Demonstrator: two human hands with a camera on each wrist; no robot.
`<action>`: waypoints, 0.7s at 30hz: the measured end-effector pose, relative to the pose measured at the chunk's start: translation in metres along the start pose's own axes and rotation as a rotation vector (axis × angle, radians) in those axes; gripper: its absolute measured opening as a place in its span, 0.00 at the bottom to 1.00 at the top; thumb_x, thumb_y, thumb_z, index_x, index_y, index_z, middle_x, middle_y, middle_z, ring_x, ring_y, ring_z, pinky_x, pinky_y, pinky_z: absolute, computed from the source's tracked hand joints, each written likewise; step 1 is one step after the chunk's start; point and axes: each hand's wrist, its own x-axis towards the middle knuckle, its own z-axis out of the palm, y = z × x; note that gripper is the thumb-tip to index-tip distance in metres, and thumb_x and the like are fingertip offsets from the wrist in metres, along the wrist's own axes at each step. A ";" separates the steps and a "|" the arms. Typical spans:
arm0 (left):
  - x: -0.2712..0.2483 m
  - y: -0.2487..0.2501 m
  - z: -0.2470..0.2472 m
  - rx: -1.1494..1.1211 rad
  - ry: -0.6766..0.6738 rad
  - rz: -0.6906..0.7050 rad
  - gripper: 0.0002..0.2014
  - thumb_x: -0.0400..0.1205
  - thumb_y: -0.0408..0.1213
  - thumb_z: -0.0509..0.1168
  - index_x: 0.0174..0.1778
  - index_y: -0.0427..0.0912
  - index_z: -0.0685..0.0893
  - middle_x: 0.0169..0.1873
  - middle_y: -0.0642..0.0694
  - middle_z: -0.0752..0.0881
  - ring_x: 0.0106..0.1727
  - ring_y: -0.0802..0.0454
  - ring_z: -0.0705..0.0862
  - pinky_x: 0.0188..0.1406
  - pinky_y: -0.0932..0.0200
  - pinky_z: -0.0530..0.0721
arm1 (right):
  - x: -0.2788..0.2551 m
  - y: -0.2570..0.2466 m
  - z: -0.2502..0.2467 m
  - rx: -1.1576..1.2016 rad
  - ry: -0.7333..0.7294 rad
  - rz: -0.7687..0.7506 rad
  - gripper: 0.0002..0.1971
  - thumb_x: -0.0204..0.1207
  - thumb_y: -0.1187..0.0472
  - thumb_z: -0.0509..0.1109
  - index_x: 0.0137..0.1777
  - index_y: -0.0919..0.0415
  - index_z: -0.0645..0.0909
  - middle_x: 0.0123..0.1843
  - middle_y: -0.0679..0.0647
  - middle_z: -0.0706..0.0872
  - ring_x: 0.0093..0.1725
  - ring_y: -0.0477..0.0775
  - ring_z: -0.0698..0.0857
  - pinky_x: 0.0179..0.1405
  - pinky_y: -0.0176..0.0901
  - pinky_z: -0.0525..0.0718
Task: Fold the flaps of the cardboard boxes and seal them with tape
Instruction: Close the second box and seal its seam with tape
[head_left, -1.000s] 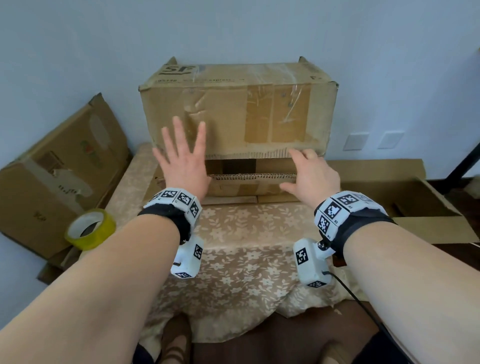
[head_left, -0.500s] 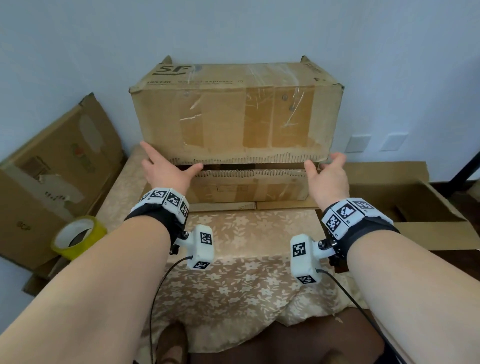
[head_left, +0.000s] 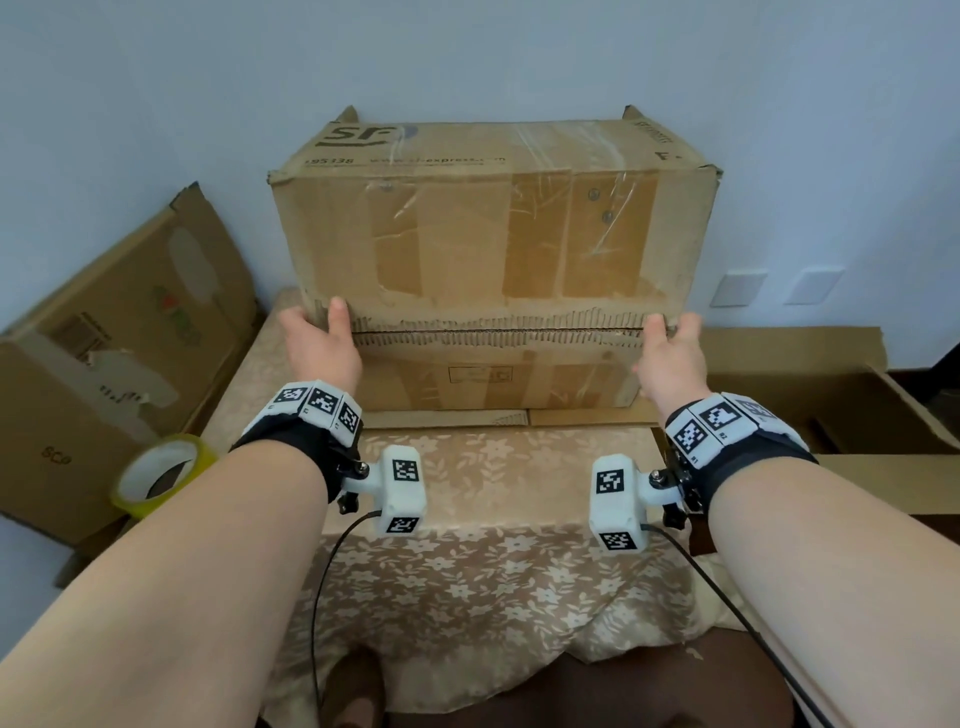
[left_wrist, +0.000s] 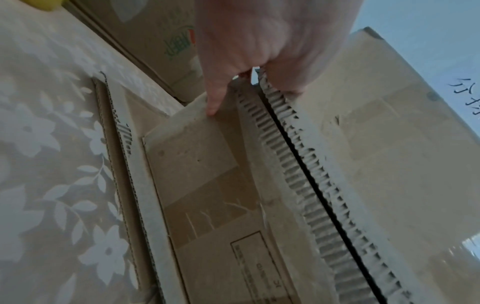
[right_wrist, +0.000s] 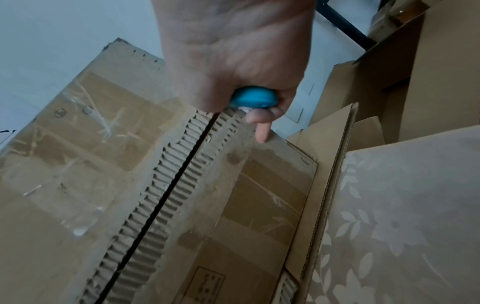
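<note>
You have the big cardboard box (head_left: 493, 228) lying on its side at the far edge of the table (head_left: 498, 582), back against the wall, with its opening turned toward you. That puts the seam at chest height where both hands can reach it. The upper flap (head_left: 493, 244) is folded down and the lower flap (head_left: 493, 374) folded up, and their raw corrugated edges almost meet along a thin dark gap. The card is worn, with strips of old clear tape and torn patches, so I'd judge the edges soft and liable to spring apart.

Your left hand (head_left: 319, 345) clamps the left end of the seam, thumb on the front face and fingers curled around the corner. Your right hand (head_left: 670, 358) does the same at the right end; the right wrist view shows a small blue object (right_wrist: 253, 98) tucked in its curled fingers against the flap edge, though what it is I cannot tell. Holding both ends looks meant to keep the flaps aligned.

The yellow tape roll (head_left: 158, 475) sits off the table's left edge, against another box (head_left: 104, 364), not yet picked up.
</note>
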 end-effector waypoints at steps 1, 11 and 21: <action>0.000 0.002 -0.002 0.012 0.019 0.010 0.21 0.86 0.48 0.56 0.65 0.33 0.69 0.54 0.43 0.75 0.53 0.49 0.75 0.50 0.59 0.70 | -0.001 -0.002 -0.001 0.009 0.009 0.003 0.13 0.83 0.44 0.48 0.56 0.51 0.64 0.48 0.56 0.81 0.46 0.63 0.85 0.45 0.65 0.85; 0.004 -0.014 -0.020 -0.056 -0.200 0.010 0.10 0.88 0.44 0.53 0.50 0.42 0.74 0.38 0.48 0.83 0.47 0.47 0.81 0.43 0.50 0.80 | -0.006 -0.001 -0.011 0.201 -0.025 0.053 0.11 0.87 0.51 0.50 0.63 0.52 0.68 0.53 0.50 0.76 0.43 0.50 0.84 0.23 0.38 0.74; 0.005 -0.007 -0.020 -0.337 -0.330 -0.226 0.09 0.79 0.46 0.70 0.52 0.51 0.83 0.53 0.50 0.87 0.57 0.48 0.83 0.52 0.41 0.84 | -0.007 0.003 -0.002 -0.119 -0.177 -0.050 0.21 0.65 0.45 0.80 0.53 0.53 0.81 0.55 0.47 0.84 0.53 0.51 0.84 0.52 0.50 0.84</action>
